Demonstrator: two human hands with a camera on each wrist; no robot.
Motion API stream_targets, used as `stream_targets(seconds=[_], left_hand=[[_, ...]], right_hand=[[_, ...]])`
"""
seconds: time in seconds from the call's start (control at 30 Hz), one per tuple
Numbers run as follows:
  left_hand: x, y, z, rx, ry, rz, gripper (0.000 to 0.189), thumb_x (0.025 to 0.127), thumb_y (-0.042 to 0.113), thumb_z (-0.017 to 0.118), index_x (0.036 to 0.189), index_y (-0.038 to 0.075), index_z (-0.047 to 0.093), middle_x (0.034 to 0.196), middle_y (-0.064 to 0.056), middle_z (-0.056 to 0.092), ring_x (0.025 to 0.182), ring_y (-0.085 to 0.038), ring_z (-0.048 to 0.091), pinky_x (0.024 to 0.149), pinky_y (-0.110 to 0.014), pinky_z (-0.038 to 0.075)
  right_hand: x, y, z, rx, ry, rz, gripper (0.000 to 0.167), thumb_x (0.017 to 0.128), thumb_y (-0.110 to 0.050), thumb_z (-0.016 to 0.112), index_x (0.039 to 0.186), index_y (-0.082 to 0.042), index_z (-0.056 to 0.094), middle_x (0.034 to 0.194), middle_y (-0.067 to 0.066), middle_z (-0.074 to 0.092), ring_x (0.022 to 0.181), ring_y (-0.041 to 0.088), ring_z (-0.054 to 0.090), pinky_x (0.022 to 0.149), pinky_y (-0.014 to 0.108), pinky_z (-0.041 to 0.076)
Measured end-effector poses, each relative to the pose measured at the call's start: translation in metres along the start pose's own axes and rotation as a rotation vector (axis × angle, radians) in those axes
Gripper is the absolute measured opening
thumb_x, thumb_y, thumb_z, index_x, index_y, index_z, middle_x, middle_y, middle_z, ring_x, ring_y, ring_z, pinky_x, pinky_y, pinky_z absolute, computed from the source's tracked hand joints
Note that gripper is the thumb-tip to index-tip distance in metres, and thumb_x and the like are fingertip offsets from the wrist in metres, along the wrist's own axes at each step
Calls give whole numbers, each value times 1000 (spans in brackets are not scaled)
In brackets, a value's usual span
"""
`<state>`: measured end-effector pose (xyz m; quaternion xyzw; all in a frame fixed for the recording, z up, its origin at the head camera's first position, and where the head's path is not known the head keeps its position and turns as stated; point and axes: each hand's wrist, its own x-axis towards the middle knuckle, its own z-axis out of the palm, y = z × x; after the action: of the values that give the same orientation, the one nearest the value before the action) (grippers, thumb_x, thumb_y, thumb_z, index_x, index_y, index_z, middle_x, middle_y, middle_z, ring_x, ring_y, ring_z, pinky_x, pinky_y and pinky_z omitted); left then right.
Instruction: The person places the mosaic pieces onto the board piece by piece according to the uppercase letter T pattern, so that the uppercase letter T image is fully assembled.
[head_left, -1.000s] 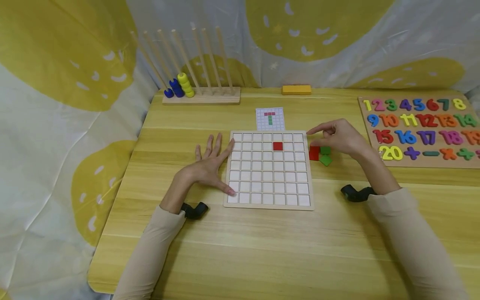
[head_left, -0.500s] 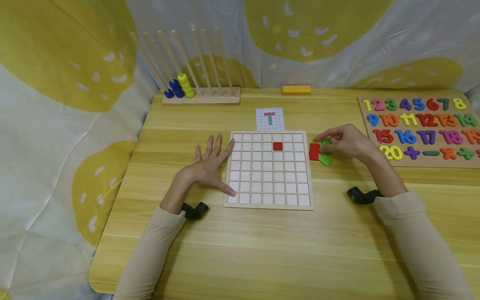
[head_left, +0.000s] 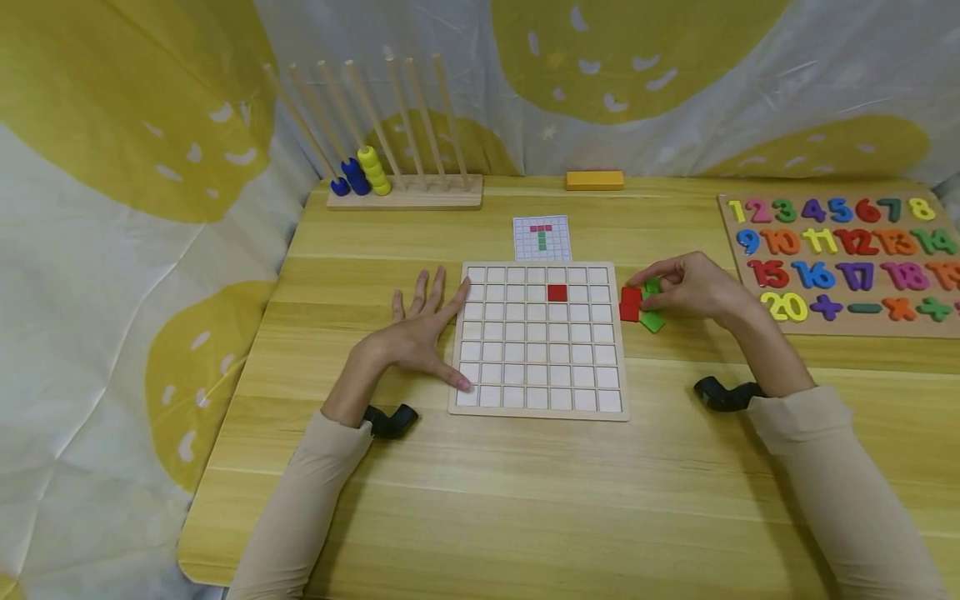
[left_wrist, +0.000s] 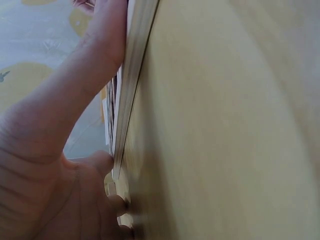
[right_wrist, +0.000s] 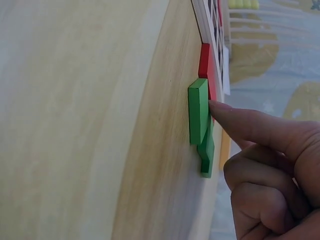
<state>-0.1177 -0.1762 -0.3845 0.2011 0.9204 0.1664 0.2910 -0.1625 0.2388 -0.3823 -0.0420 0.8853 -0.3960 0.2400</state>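
My left hand [head_left: 411, 340] lies spread along the left side of a white-squared wooden grid board [head_left: 538, 413], thumb and index finger touching its edge. One red square tile [head_left: 557, 292] sits in the board's second row. Just right of the board, my right hand [head_left: 697, 287] has thumb and index fingertip at a red tile [head_left: 631, 308], seemingly pinching it; its other fingers are curled. The right wrist view shows the thumb tip against the red tile, the index fingertip hidden. Green tiles [right_wrist: 198, 112] lie beside it, partly covered by the hand in the head view.
A pattern card [head_left: 542, 252] with a red and green T lies behind the board. At the back stand a peg rack [head_left: 442, 197] with blue and yellow beads and an orange block [head_left: 594, 181]. A number puzzle board [head_left: 840, 325] lies at right.
My right hand has drawn back to the right from the board's corner and come down onto the tiles. The upper green tile has shifted slightly. My left hand has stayed in place.
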Motion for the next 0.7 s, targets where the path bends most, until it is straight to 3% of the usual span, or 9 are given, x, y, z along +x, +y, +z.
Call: stream_targets(seconds=[0.3,0.57,0.7], left_hand=[[-1,1,-1,4,-6,-5,151,67,57,93,165,22,-17,165,-18,-39,151,-41,-39,116,-74,-23],[-1,1,-1,-3,-5,-3,151,67,57,93,165,22,-17,165,-17,-39,151,-41,-39,116,-74,-24],[-1,1,-1,-11,-3,0,151,67,56,93,165,22,-17,165,-17,-39,151,-40,-40,116,-74,-24]], right_hand=[[1,-2,3,-20,2,8,36,90,-13,80,124,-4,74,58,-5,34,56,13,34,54,29,26],[0,-7,4,-25,8,38,36,90,-14,81,123,-3,74,58,-5,46,63,15,44,57,29,31],[1,-9,4,-28,10,62,36,90,-14,80,123,-3,73,57,-6,43,64,16,43,59,30,32]])
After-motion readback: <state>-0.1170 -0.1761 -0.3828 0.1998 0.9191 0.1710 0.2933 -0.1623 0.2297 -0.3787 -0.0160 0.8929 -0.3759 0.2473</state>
